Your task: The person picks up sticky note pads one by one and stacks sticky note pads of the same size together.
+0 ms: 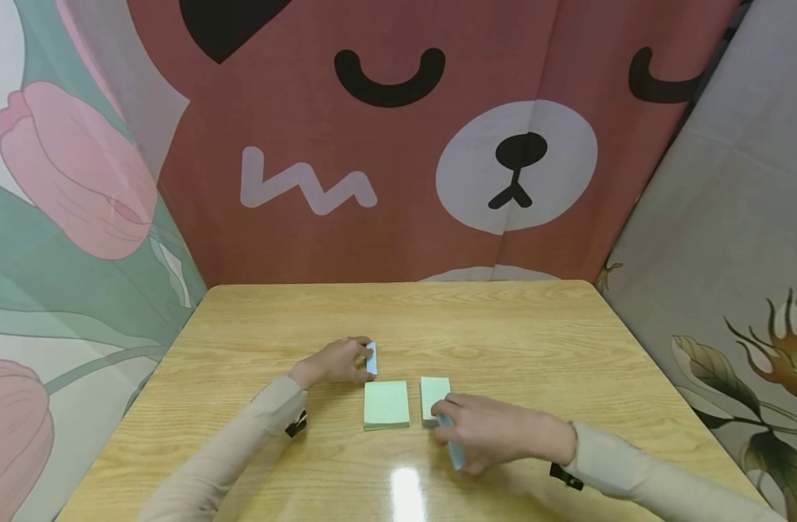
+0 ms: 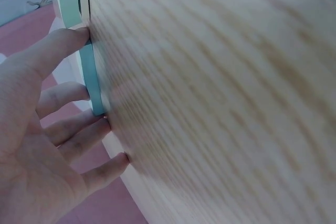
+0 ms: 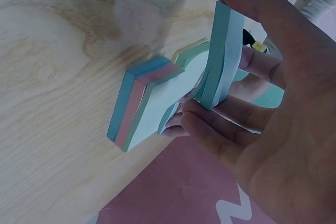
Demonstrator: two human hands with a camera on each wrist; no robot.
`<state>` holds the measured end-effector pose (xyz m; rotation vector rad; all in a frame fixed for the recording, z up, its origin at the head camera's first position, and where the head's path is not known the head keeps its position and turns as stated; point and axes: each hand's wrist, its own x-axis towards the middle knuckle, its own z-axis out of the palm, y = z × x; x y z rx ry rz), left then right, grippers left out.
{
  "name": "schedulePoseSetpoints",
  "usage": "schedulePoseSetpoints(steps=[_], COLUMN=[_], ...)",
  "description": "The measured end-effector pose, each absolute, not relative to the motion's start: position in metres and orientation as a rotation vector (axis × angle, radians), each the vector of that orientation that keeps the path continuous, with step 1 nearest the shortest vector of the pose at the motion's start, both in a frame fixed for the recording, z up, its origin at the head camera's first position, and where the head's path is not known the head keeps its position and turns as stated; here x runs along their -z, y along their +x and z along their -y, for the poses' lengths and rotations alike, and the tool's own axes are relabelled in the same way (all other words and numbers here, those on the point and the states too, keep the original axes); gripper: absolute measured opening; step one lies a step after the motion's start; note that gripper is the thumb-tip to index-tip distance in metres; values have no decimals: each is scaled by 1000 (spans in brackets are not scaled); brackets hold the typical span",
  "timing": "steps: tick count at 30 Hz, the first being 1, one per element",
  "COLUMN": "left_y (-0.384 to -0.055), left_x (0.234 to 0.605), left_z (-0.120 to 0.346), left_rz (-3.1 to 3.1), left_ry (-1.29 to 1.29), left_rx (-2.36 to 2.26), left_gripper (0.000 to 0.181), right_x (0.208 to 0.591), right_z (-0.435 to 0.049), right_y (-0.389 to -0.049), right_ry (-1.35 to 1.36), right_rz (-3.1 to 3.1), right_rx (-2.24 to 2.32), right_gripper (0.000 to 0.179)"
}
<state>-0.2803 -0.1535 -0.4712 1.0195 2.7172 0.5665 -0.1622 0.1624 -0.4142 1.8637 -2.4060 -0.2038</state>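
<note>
In the head view my left hand (image 1: 335, 361) holds a narrow light-blue sticky note pad (image 1: 371, 359) on the tabletop. The left wrist view shows thumb and fingertips at opposite ends of this blue pad (image 2: 91, 77). My right hand (image 1: 489, 433) pinches another blue sticky note pad (image 3: 221, 56) between thumb and fingers, its sheets bowed a little. That pad is held tilted, close by a small stack of sticky note pads (image 1: 434, 394). Blue, pink and pale green layers show in this stack (image 3: 144, 106). A square pale green sticky note pad (image 1: 386, 403) lies between the hands.
Everything lies on a light wood-grain table (image 1: 294, 312). Behind it hangs a cloth (image 1: 398, 239) with a cartoon bear face; floral cloths flank both sides. Each wrist wears a dark band, and a light reflection shows near the front.
</note>
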Motion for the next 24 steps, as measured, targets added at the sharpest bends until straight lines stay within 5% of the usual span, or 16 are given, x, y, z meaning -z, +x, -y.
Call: schedulePoseSetpoints(steps=[8,24], left_y=[-278,-279], left_x=[468,469], left_z=[154,152], left_rz=[-2702,-2711], left_ry=[996,1033], left_rx=[-607,-560], left_gripper=[41,33], right_x=[410,409], right_z=[-167,-183], right_y=[-168,-185], right_ry=[1820,1777], right_rz=[2516,2616], right_rx=[172,50], right_gripper=[56,43])
